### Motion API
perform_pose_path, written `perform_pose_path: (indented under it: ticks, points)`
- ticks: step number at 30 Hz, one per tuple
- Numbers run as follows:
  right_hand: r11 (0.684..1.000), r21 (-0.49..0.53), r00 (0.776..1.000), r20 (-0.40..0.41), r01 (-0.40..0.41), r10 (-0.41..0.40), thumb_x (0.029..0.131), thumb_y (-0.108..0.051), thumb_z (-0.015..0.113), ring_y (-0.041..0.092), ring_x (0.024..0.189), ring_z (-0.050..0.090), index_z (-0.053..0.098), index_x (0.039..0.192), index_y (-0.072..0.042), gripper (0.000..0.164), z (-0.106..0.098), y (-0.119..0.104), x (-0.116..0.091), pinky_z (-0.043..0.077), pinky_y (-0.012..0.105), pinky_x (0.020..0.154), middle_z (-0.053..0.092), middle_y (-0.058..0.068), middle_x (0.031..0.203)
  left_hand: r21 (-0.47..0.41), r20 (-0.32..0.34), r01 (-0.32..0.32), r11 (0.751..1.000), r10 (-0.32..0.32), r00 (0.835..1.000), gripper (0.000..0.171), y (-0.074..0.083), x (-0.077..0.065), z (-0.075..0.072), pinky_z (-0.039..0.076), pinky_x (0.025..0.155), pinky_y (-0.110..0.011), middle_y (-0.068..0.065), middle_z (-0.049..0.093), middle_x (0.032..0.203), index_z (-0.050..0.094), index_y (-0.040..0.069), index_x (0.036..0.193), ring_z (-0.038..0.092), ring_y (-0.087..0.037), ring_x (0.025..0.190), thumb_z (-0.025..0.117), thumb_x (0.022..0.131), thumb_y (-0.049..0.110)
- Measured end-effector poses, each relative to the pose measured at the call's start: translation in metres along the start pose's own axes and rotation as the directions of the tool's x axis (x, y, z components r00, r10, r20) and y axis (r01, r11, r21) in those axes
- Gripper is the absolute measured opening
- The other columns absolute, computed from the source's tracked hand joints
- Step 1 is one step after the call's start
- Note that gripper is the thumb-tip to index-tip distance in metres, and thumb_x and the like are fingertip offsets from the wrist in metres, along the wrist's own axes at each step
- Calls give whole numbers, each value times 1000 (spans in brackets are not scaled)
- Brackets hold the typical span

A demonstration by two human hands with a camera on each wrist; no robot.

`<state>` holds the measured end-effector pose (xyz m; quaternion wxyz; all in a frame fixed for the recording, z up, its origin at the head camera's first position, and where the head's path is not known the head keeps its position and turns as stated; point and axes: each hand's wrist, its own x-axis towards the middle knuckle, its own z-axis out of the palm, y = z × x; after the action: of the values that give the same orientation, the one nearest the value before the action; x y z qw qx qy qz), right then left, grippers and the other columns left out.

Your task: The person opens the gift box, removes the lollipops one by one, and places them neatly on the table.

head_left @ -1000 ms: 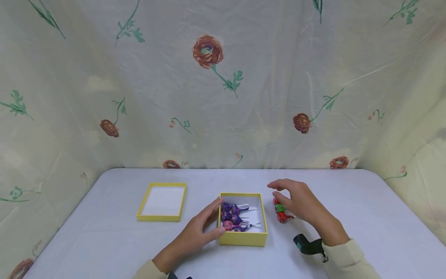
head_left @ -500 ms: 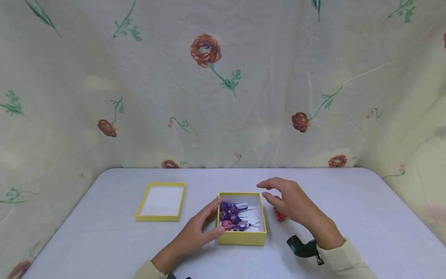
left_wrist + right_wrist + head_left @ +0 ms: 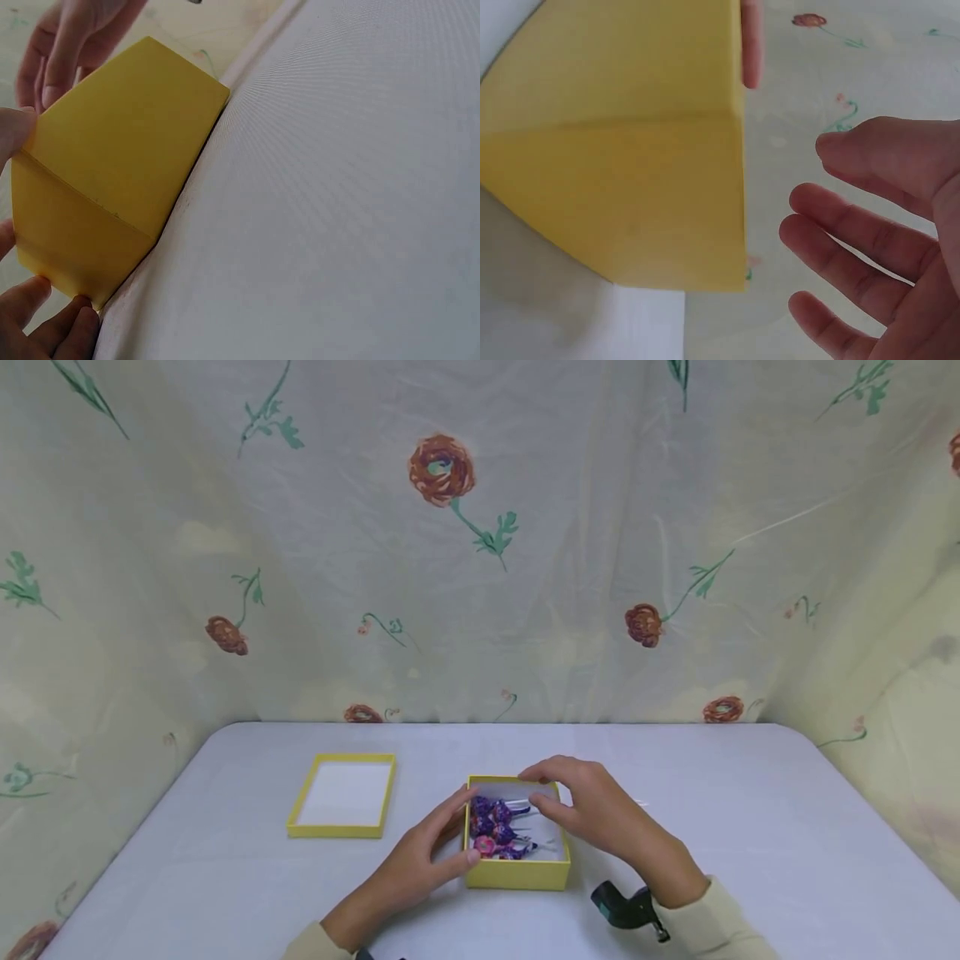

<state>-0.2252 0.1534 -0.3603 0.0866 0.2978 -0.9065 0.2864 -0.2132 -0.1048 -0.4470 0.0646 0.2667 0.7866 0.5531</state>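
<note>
White-topped table (image 3: 232, 868) is carrying an open yellow box (image 3: 517, 877) near the middle; yellow-rimmed lid (image 3: 333, 832) is lying left, well apart, hollow side up.

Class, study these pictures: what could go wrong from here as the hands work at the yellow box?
The right hand is over the right side of the yellow box; lowering carelessly, it might knock the box or disturb the lollipops inside.

The left hand holds the box's left side; pressing too hard could shift it.

No text, brand, number or sign is legible anywhere, the yellow box (image 3: 517, 876) and wrapped lollipops (image 3: 502, 832) included.
</note>
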Motion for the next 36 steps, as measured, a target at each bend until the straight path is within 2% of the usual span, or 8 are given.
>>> perform_pose_path:
  ticks: [4,10,19,23,30,36]
  points:
    - [1000,25,999,37,12,-13,88,-13,69,19,101,64,68,115,-9,27,6,-1,2,55,42,91,69,2,110,-3,1,-11,1000,11,1000,72,-2,1,0,31,114,-34,1,23,158,28,25,153,35,-20,139,66,92,25]
    - [996,90,994,111,12,-22,88,-11,70,24,101,65,68,115,-6,28,14,0,7,55,46,90,69,7,109,-1,-1,-4,1000,4,1000,72,-1,1,1,31,114,-33,1,23,158,27,25,153,37,-18,138,66,92,26]
    - [995,102,987,158,22,-38,86,-12,72,21,94,66,69,110,-6,25,26,5,10,57,42,86,70,6,102,-3,5,-11,1000,11,1000,72,-1,1,2,30,114,-33,-1,22,158,27,25,153,35,-17,138,66,92,25]
    - [996,85,983,175,37,-51,85,-13,73,18,90,67,70,104,-7,20,31,4,12,58,36,82,71,4,97,-1,2,-26,1000,26,1000,73,-1,0,1,30,114,-33,-2,22,158,27,26,153,36,-17,138,66,92,26]
    - [999,-5,982,182,48,-46,84,-20,75,9,83,66,72,100,-11,18,40,2,14,58,27,76,71,-2,91,-10,4,-21,1000,21,1000,73,0,-1,0,29,114,-32,-2,21,159,26,28,153,34,-17,139,66,92,26]
    - [994,-76,985,162,74,-61,81,-26,78,6,79,64,73,98,-14,21,46,3,13,46,40,84,72,-6,86,-19,5,-29,999,29,1000,74,0,-2,-1,30,114,-33,-3,22,158,26,26,153,36,-20,138,67,91,24]
